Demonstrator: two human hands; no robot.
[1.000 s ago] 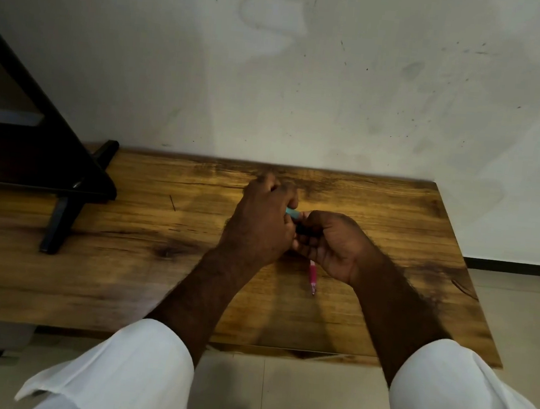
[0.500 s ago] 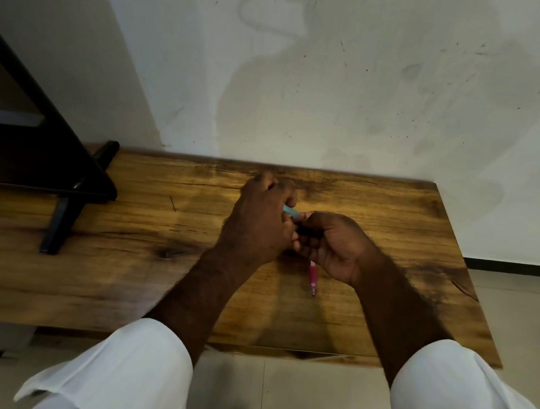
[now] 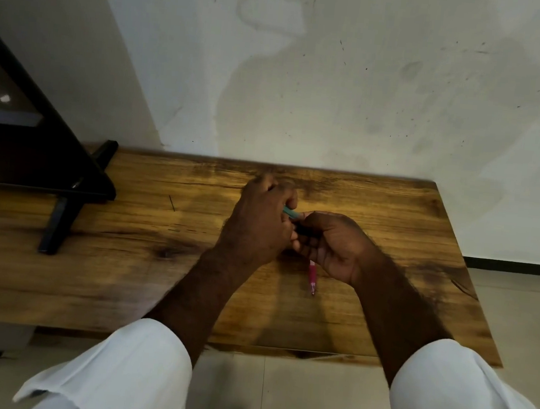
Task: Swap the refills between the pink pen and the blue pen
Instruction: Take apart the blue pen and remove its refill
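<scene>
Both of my hands meet over the middle of the wooden table. A short stretch of the blue pen shows between them; the rest is hidden in my fingers. My left hand is closed around one end of it and my right hand is closed around the other end. The pink pen lies flat on the table just below my right hand, pointing toward me, its far end covered by the hand. No loose refill is visible.
A black stand with a slanted frame rests on the table's left part. A thin dark mark lies left of my hands. The wall runs along the far edge; the table's right edge drops to a tiled floor.
My hands stay in the same place, with only slight finger movement around the blue pen. The pink pen has not moved.
</scene>
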